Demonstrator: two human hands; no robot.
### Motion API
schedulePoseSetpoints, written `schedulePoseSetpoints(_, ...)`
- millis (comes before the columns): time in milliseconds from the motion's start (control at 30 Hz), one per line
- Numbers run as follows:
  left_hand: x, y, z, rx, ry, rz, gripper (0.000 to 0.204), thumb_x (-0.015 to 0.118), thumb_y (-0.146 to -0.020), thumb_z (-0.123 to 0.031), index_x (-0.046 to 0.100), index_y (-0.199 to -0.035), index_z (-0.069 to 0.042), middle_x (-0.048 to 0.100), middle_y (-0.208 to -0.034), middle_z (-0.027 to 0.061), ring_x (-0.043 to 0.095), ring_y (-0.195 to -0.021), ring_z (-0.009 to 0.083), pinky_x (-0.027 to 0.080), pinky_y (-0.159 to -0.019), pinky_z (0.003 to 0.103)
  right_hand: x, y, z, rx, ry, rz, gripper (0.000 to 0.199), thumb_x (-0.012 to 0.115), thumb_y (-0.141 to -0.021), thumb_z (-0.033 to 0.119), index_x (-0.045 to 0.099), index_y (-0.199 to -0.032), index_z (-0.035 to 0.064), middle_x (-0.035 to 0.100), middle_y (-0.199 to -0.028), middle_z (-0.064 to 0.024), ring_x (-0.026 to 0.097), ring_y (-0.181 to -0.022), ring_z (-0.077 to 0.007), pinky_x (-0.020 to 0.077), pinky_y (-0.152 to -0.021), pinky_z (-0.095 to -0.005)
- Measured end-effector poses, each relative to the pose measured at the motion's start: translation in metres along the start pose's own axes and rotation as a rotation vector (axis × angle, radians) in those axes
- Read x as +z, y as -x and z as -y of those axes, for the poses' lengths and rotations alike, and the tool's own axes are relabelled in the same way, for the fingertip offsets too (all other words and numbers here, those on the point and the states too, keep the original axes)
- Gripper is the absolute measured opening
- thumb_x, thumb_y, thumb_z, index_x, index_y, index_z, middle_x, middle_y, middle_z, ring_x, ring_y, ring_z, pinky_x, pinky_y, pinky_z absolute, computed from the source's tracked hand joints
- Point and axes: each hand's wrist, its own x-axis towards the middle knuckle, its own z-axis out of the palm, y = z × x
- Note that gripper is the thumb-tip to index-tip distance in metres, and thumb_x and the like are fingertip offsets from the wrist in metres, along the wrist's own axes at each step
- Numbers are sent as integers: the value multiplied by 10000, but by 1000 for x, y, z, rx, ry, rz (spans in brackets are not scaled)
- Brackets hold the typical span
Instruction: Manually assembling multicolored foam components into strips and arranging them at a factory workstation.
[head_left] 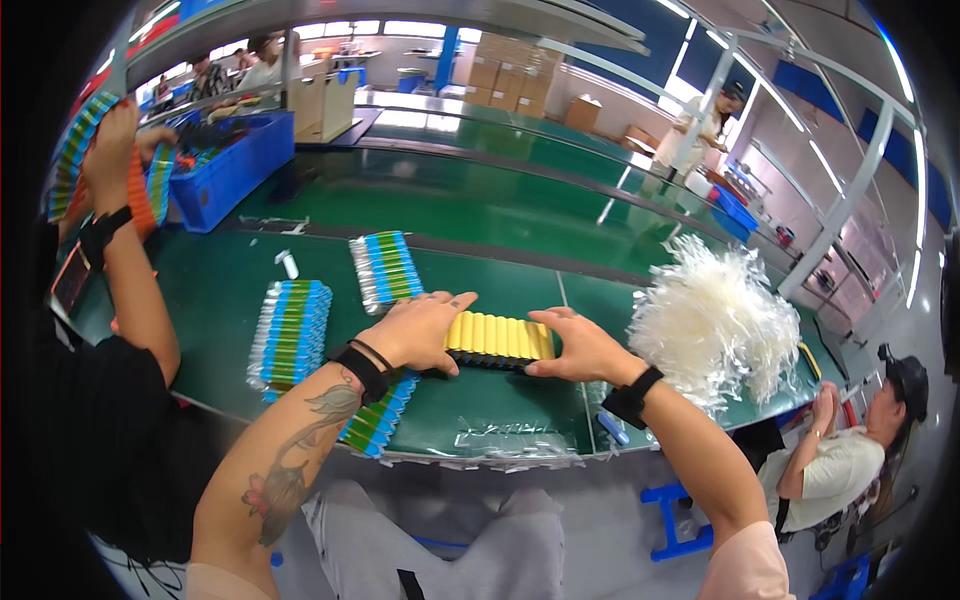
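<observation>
Between my two hands lies a block of yellow cylinders [498, 336], which looks like a battery pack, with a dark row along its near lower side. My left hand [412, 330] grips its left end, fingers over the far edge and thumb at the near side. At the right end, my right hand [588, 347] holds it between thumb and fingers. Bundles of blue, green and silver-striped cylinders lie close by: one beyond my left hand [386, 270], a stack to the left [290, 335], and another partly hidden under my left forearm [382, 420].
On the right of the green table [540, 400] sits a big heap of clear plastic strips [712, 325]. A blue crate [240, 165] stands at the far left, beside a co-worker's hand [112, 150] holding striped bundles. A blue tool [612, 428] lies near the front edge.
</observation>
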Motion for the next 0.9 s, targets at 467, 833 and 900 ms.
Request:
schedulePoseSetpoints(467,102,87,-75,0,589,-621,465,664,-917,-306,620,-1251,15,652,-1218,212,601,-1129,411,496,-972,457,39,16,106,-336,46,291,608,896,-624,342,657,-1123,90,727,-979,-136,696,-933,-363,560,-771,-459)
schedulePoseSetpoints(833,103,96,-72,5,570,-580,386,647,-938,-295,658,-1188,-1,695,-1122,187,621,-1103,372,491,-947,445,24,47,103,-229,193,318,609,891,-666,343,627,-1144,74,696,-994,-155,676,-958,-399,535,-804,-483)
schedulePoseSetpoints(900,105,95,-70,-31,581,-591,377,648,-938,-289,661,-1182,-2,701,-1116,179,621,-1105,364,492,-945,441,30,47,87,-276,86,194,608,893,-652,369,635,-1128,91,703,-963,-137,697,-911,-367,544,-776,-474)
